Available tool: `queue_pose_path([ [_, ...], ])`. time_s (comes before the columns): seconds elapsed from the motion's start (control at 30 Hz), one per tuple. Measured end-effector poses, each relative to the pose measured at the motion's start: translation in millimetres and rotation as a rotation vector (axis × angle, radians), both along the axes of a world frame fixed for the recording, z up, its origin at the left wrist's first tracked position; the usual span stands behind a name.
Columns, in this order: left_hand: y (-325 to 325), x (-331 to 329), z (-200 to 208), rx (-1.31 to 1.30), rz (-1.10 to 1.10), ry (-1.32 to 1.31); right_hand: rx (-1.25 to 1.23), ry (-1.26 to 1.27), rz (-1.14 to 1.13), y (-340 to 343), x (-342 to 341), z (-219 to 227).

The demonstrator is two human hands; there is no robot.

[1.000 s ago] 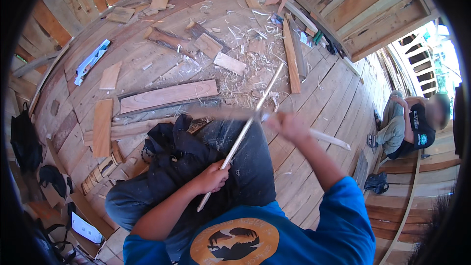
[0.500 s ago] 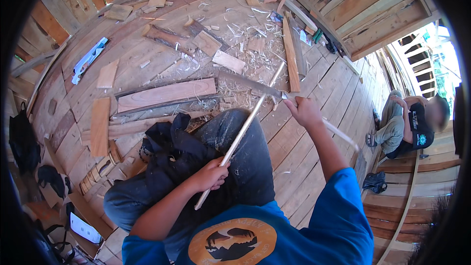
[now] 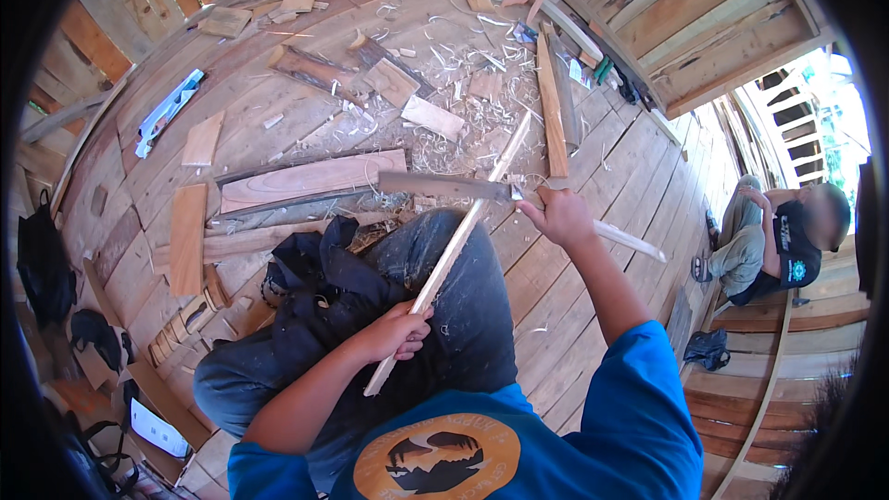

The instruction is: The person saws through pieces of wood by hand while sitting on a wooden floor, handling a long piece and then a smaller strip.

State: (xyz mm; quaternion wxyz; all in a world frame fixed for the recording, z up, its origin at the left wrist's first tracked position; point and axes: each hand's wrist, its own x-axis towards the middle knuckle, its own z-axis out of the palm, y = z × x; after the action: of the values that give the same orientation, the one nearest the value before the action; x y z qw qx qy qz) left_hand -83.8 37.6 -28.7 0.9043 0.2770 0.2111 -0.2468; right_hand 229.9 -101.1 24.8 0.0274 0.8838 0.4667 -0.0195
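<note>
My left hand is closed around the lower part of a thin, pale wooden stick. The stick slants up and to the right over my bent knee, its far end above the shavings. In my right hand is a machete with a broad, slightly blurred blade and a long pale handle that sticks out behind the fist. Its blade points left and crosses the stick just past my knee; whether the edge is biting into the wood, I cannot tell.
Wood shavings and offcuts litter the plank floor ahead. A reddish board lies left of the blade, and a narrow plank beyond my right hand. Dark cloth rests on my lap. Another person sits at the right.
The machete's blade has swung toward me and to the left, with its handle tilting. My right hand has shifted slightly nearer and left. The stick has rolled or tilted a little in my left hand.
</note>
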Motion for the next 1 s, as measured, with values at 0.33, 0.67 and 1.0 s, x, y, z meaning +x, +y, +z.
queue_pose_path([
  [0.33, -0.6, -5.5, -1.4, 0.050, -0.003, 0.014, -0.075, 0.150, 0.030, 10.3, -55.2, 9.0],
  [0.67, -0.6, -9.6, -7.8, 0.030, 0.002, 0.005, -0.034, 0.145, 0.074, 15.1, -55.0, 10.4],
  [1.0, -0.6, -5.7, -7.0, 0.012, 0.008, 0.028, -0.016, 0.182, -0.144, 16.5, -29.6, 3.7],
])
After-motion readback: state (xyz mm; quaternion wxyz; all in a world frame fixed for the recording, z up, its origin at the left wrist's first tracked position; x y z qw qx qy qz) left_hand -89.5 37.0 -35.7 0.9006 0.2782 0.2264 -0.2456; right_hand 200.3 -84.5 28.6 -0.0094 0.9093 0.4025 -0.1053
